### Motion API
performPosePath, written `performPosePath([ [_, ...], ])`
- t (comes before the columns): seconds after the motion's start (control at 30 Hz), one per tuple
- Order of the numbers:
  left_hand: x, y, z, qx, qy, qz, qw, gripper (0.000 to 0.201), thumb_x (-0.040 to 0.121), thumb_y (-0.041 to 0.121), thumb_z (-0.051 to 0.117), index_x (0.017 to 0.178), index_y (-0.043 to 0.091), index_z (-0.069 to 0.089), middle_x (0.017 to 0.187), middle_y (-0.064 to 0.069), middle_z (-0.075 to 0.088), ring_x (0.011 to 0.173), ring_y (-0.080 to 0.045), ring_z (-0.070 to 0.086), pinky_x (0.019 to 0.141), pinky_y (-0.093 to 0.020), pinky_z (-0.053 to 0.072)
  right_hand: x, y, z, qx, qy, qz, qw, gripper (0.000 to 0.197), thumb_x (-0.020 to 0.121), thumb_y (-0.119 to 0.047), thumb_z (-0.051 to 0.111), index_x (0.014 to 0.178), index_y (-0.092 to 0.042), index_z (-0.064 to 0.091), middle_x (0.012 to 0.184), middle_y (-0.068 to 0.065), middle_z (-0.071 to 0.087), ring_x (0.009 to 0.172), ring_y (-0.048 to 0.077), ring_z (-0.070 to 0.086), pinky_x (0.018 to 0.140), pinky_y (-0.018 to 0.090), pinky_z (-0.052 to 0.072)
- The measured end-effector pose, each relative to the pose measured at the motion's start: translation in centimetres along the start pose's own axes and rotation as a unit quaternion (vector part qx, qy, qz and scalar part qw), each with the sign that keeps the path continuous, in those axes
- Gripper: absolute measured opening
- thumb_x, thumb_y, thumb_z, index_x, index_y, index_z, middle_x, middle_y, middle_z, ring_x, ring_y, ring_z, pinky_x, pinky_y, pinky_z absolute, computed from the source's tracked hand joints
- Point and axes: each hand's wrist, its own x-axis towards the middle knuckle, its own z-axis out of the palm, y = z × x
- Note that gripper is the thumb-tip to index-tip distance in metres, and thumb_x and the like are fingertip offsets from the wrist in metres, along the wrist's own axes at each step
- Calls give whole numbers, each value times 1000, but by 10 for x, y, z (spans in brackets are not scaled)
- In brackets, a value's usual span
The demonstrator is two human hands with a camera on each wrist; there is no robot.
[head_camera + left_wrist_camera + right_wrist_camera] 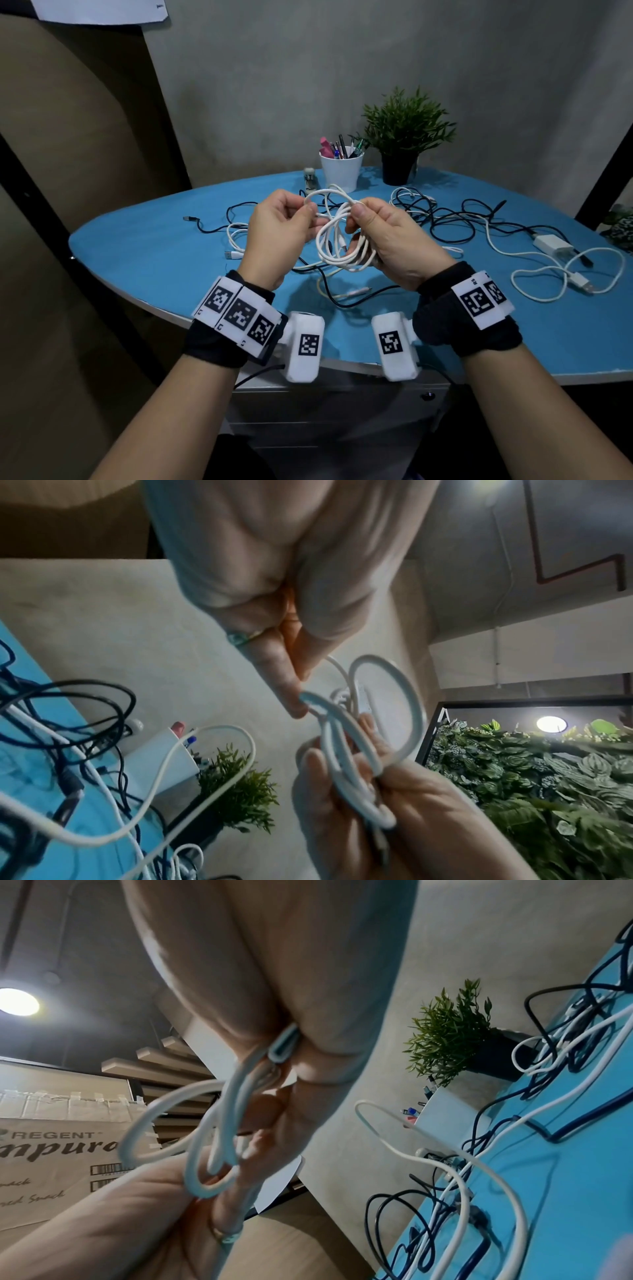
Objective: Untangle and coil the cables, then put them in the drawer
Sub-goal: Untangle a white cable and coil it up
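Note:
Both hands hold a white cable (334, 255) wound into loose loops above the blue table (147, 260). My left hand (310, 207) pinches a strand at the top of the loops. My right hand (358, 209) grips the gathered loops, thumb on top and fingers curled under them. In the left wrist view my left fingertips (298, 704) pinch the white cable (419, 718), and the right hand (342, 804) clasps the bundle below. In the right wrist view the cable (190, 1164) runs out of my right hand (284, 1053). A grey drawer unit (342, 407) stands shut under the table.
Tangled black cables (445, 222) and white cables (534, 274) lie across the table, with a white charger block (553, 245) at the right. At the back stand a white pen cup (341, 171), a potted plant (404, 137) and a stapler (310, 180).

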Motion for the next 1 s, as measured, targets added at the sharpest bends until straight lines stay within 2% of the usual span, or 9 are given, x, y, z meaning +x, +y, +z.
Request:
performPosePath([
  [0.2, -4, 7, 3, -89, -12, -23, 996, 13, 91, -1, 56, 80, 5, 52, 73, -13, 67, 66, -15, 70, 66, -22, 56, -1, 0, -3, -22, -15, 9, 1000, 24, 100, -23, 39, 82, -13, 50, 65, 0, 50, 44, 14, 50, 50, 32, 54],
  [0.37, -6, 10, 0, -51, -88, -79, 992, 11, 91, 7, 57, 81, 9, 57, 67, -2, 67, 57, -10, 63, 57, -21, 53, -1, -2, -4, -14, 3, -9, 1000, 22, 101, -21, 37, 85, -12, 48, 63, 1, 49, 45, 10, 47, 41, 21, 43],
  [0.47, -11, 8, 5, -42, -118, -96, 987, 12, 93, 18, 55, 86, 10, 62, 72, -2, 68, 60, -10, 62, 60, -21, 50, 2, -2, -4, -21, 15, -25, 999, 22, 101, -20, 36, 84, -14, 48, 65, 3, 48, 46, 9, 47, 41, 20, 41],
  [0.53, -15, 10, 9, -75, -136, -103, 983, 14, 88, 22, 60, 91, 9, 63, 80, -5, 68, 67, -12, 63, 65, -21, 50, 4, -1, -4, -31, 24, -32, 999, 22, 101, -21, 36, 83, -15, 48, 67, 3, 46, 49, 9, 47, 44, 21, 41],
  [0.63, -18, 13, 11, -102, -158, -104, 977, 20, 76, 20, 67, 92, 12, 60, 77, 1, 70, 69, -9, 66, 63, -17, 49, 5, -2, -6, -44, 37, -46, 997, 22, 101, -19, 36, 84, -14, 48, 67, 4, 45, 52, 10, 45, 45, 21, 40],
  [0.7, -17, 14, 12, -122, -143, -97, 977, 14, 81, 6, 64, 93, 9, 59, 73, 0, 70, 65, -10, 66, 59, -19, 50, 4, -2, -7, -49, 28, -57, 997, 22, 101, -16, 36, 84, -14, 48, 66, 4, 46, 49, 8, 45, 45, 19, 40],
  [0.77, -14, 13, 14, -151, -113, -97, 977, 11, 86, -2, 58, 95, 5, 58, 72, -4, 70, 62, -13, 66, 61, -25, 54, 2, -1, -7, -65, 4, -65, 996, 17, 101, -12, 38, 90, -15, 51, 70, 5, 50, 55, 11, 48, 51, 24, 43],
  [0.83, -13, 13, 16, -169, -91, -95, 977, 9, 87, -3, 56, 93, 4, 56, 71, -5, 70, 60, -14, 66, 60, -28, 56, 1, 1, -9, -81, -23, -69, 994, 13, 98, -8, 42, 103, -16, 52, 79, 3, 56, 63, 13, 52, 56, 26, 44],
  [1.0, -11, 10, 22, -186, -36, -91, 978, 12, 90, -3, 54, 89, 7, 50, 70, -9, 65, 57, -17, 62, 61, -35, 54, 1, 1, -12, -113, -37, -72, 990, 35, 90, -12, 48, 125, -14, 48, 95, -3, 61, 77, 8, 56, 64, 24, 45],
])
